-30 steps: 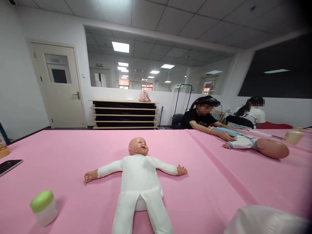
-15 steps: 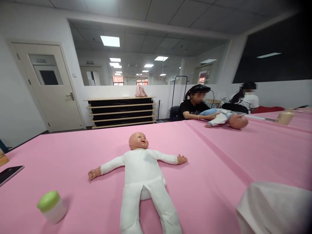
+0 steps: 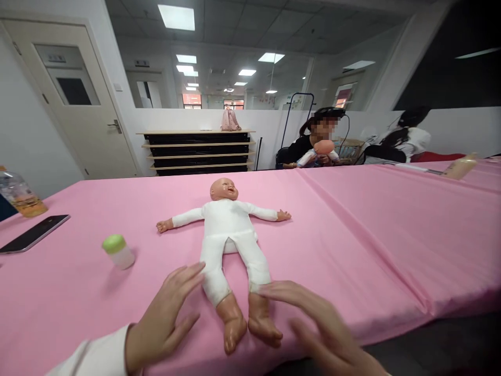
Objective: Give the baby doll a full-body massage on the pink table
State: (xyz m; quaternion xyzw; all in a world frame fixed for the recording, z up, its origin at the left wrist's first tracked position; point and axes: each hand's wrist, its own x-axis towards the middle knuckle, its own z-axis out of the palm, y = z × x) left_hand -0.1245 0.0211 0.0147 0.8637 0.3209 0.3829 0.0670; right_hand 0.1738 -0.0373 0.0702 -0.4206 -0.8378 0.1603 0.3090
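Observation:
A baby doll [image 3: 229,219] in a white cloth body lies on its back on the pink-covered table [image 3: 332,250], arms spread and feet toward me. Beside the doll's leg on the left is my left hand [image 3: 166,308], open, its fingertips close to the white cloth at the knee. My right hand [image 3: 321,318] is open too and a little blurred, with its fingertips at the doll's other shin. Whether either hand presses on the doll, I cannot tell. Neither one grips anything. Left of the doll stands a small jar [image 3: 119,252] with a green lid.
A phone [image 3: 35,233] and a bottle with orange liquid [image 3: 23,196] are at the table's left. Across the table a person [image 3: 303,149] holds another doll [image 3: 324,149]. A beige bottle [image 3: 460,166] stands far right. Behind are a low shelf [image 3: 198,151] and a second person [image 3: 417,138].
Both my hands have come into view beside the doll's legs. The view has tilted down, showing its feet. The white cloth at right is out of view. The person opposite has lifted their doll upright.

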